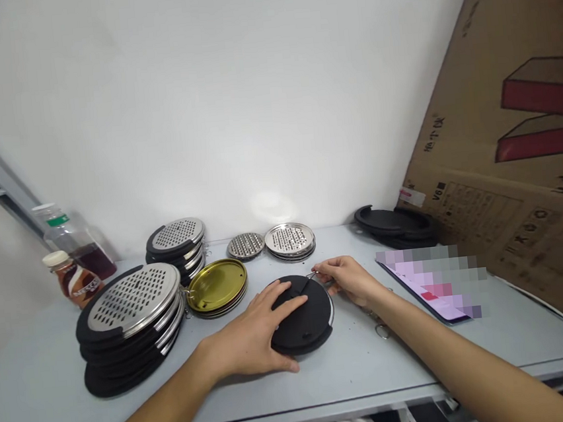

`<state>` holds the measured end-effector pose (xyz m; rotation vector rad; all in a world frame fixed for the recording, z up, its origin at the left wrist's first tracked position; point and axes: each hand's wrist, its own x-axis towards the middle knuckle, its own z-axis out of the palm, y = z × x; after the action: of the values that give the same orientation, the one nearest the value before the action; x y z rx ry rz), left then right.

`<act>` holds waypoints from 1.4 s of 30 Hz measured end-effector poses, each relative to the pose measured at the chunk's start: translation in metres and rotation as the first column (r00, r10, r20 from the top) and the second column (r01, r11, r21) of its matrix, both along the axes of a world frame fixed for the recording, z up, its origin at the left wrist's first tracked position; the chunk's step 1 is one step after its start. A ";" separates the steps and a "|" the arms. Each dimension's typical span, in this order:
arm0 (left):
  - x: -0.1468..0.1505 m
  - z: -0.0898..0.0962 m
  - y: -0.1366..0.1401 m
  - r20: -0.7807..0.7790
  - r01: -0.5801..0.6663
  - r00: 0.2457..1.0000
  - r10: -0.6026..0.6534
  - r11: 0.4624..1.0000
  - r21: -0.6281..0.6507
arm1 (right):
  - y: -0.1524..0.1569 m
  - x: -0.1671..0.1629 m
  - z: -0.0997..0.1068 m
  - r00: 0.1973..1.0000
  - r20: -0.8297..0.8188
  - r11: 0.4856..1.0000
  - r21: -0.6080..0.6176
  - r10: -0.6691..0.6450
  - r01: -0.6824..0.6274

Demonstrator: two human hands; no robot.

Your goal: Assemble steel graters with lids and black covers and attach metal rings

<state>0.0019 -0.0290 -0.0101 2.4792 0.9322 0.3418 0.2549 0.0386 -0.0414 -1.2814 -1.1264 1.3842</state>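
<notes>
My left hand (261,332) spreads its fingers over a black round disc (304,318) and grips it, the thumb low at its near side. A thin metal rim shows along the disc's right edge. At the disc's upper right, my right hand (345,278) is closed in a pinch on a thin metal wire (312,275) that reaches to the disc's edge; its far end is hidden by the fingers. Left of the disc lies a stack of shallow gold-coloured round lids (219,286). Under my right forearm, a small metal ring (383,331) lies on the table.
Stacks of perforated metal discs in black holders (131,305) (177,237) stand at left, near two bottles (76,280). Grater discs (289,240) (246,245) lie by the wall. Black holders (395,223), a phone-like slab (423,287) and a large cardboard box (508,182) are at right.
</notes>
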 end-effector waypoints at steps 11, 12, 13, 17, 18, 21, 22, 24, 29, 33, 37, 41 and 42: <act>0.003 0.017 0.008 0.274 -0.136 0.956 0.103 0.985 0.102 | -0.002 0.005 0.008 0.987 -0.152 0.998 -0.047 -0.041 0.035; 0.002 0.019 0.010 0.310 -0.173 0.941 0.134 0.980 0.102 | -0.001 0.005 0.009 0.987 -0.152 0.998 -0.043 -0.052 0.046; 0.001 0.020 0.012 0.344 -0.221 0.922 0.176 0.970 0.097 | -0.001 0.006 0.009 0.987 -0.151 0.998 -0.039 -0.061 0.056; -0.004 0.022 0.021 0.468 -0.445 0.783 0.410 0.895 -0.040 | -0.003 0.008 0.013 0.985 -0.154 0.997 -0.041 -0.070 0.065; -0.006 0.023 0.023 0.491 -0.466 0.741 0.458 0.877 -0.115 | -0.004 0.008 0.014 0.984 -0.166 0.997 -0.052 -0.065 0.057; -0.011 0.026 0.028 0.529 -0.425 0.644 0.552 0.834 -0.352 | -0.006 0.007 0.017 0.975 -0.216 0.996 -0.090 -0.045 0.026; -0.013 0.027 0.030 0.535 -0.399 0.620 0.574 0.818 -0.414 | -0.006 0.007 0.018 0.971 -0.237 0.995 -0.101 -0.027 0.003; -0.016 0.027 0.034 0.540 -0.356 0.564 0.625 0.774 -0.523 | -0.007 0.007 0.019 0.964 -0.266 0.990 -0.124 0.028 -0.063; -0.019 0.025 0.040 0.512 -0.260 0.428 0.744 0.645 -0.719 | -0.010 0.010 0.015 0.960 -0.231 0.975 -0.117 0.160 -0.191; -0.024 0.034 0.037 0.608 -0.177 0.365 0.705 0.693 -0.699 | -0.017 0.005 0.012 0.936 -0.176 0.949 -0.030 0.303 -0.313; -0.049 0.063 0.029 0.659 -0.196 0.280 0.698 0.713 -0.673 | -0.033 -0.008 0.013 0.914 0.135 0.906 0.140 0.382 -0.399; -0.101 0.096 0.017 0.673 -0.340 0.182 0.717 0.688 -0.641 | -0.053 -0.019 0.005 0.684 0.687 0.745 0.318 0.246 -0.587; -0.116 0.101 0.015 0.665 -0.390 0.165 0.728 0.668 -0.634 | -0.056 -0.021 0.002 0.595 0.771 0.699 0.296 0.228 -0.651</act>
<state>-0.1139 -0.0145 0.0914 1.0961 1.2077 1.4851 0.2341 -0.0178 -0.0397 -1.0937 -2.3488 0.7470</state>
